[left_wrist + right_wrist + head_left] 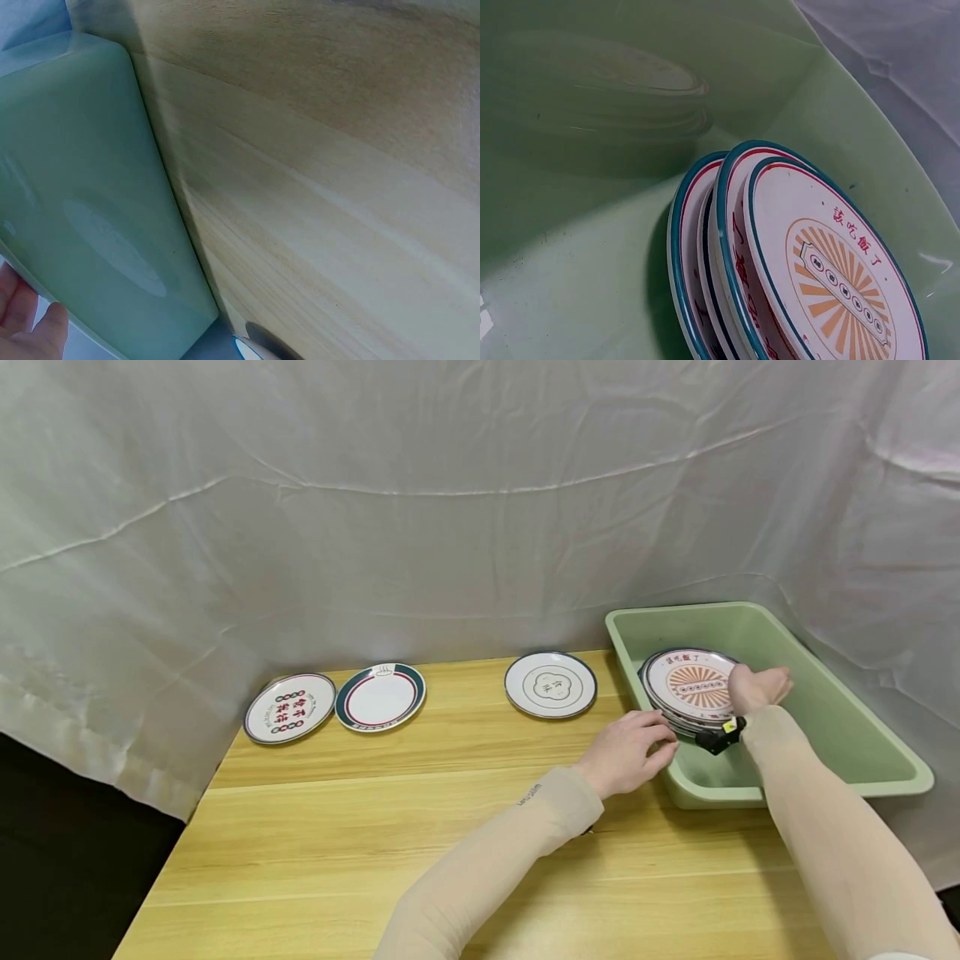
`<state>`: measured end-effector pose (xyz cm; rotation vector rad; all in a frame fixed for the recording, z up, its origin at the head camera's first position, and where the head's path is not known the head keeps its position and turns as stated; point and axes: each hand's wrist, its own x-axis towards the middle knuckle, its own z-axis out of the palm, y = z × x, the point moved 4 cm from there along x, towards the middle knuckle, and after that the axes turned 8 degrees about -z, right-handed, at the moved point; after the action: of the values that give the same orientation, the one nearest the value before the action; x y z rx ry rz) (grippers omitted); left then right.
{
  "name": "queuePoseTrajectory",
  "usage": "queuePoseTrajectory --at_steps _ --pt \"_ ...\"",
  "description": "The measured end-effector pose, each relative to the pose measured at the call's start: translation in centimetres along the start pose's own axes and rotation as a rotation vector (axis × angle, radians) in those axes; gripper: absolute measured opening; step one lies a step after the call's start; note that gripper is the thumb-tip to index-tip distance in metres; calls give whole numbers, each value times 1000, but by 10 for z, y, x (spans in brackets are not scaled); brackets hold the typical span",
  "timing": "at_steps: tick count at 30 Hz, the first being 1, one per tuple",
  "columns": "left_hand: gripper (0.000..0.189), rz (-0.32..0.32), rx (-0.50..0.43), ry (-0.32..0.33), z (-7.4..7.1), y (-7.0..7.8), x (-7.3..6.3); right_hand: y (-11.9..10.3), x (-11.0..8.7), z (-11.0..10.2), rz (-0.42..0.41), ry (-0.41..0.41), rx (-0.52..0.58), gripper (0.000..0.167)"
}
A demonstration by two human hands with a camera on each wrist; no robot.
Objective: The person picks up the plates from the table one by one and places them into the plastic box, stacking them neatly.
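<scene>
Inside the green plastic tub (832, 727) lies a stack of plates, its top plate (693, 681) white with an orange sunburst and red characters. My right hand (757, 687) is over the tub at the right side of this stack, fingers extended to the right and holding nothing I can see. In the right wrist view the stacked plates (832, 262) lean unevenly, with teal and red rims; the hand is out of that view. My left hand (628, 752) is at the tub's left rim, fingers loosely bent; whether it touches the rim I cannot tell.
On the wooden table (337, 843), along the back, lie a white plate (551, 685) with a dark rim, a green-rimmed plate (380, 697) and a plate with red and green print (290, 708). A pale curtain (450, 527) hangs behind and at the sides.
</scene>
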<state>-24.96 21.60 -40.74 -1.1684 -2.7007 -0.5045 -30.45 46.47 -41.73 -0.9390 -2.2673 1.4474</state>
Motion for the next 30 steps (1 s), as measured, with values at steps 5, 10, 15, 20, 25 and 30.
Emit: queuePoseTrajectory --at_steps 5,10,15,20,25,30 --pt "29 1 5 1 0 0 -1 2 3 1 -5 -17 4 82" --pt "30 6 -21 -15 0 0 -1 -3 -1 1 -35 33 35 78" --pt "35 -22 -183 -79 -6 -6 -4 -19 -10 4 -78 69 152 64" --pt "36 -107 -416 -56 -16 -25 -14 -44 -26 11 -110 5 461 43" --pt "34 -243 -651 0 -28 -53 -28 -74 -52 16 -167 -144 773 22" --pt "36 -347 -844 76 -44 -87 -45 -101 -85 21 -267 -286 862 26"
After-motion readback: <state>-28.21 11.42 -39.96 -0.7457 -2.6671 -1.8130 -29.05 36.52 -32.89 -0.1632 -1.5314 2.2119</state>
